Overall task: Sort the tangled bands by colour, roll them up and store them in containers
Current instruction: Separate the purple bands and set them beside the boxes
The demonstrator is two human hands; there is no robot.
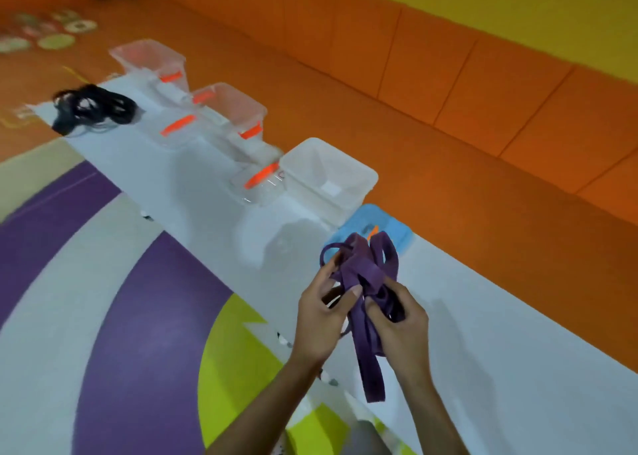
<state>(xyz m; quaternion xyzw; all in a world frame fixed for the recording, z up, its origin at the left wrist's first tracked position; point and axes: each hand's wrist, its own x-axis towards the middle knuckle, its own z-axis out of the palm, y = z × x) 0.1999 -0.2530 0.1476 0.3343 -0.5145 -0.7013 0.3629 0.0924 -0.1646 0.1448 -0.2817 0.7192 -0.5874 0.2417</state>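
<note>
Both hands grip 1 tangled bundle of flat purple bands [362, 275] above the smooth white table [518, 334]. Left hand [322, 320]: fingers curled into the loops. Right hand [402, 320]: fingers pinching the strands. 1 loop hangs below both hands. Just beyond the hands: rounded blue lid [397, 225] and frosted square tub [328, 175]. Far beyond, to the left: black band heap [93, 107].

Single view recorded, from a wide-angle camera worn on the person's head. It faced forward and steeply down along a long white table [172, 185], which ran tilted from lower right to upper left. Closest to the lens were the left hand [321, 320] and right hand [402, 321] gripping the purple bands [362, 271]. The containers [343, 197] sat mid-frame. The black bands [93, 107] lay farthest off, blurred.
</note>
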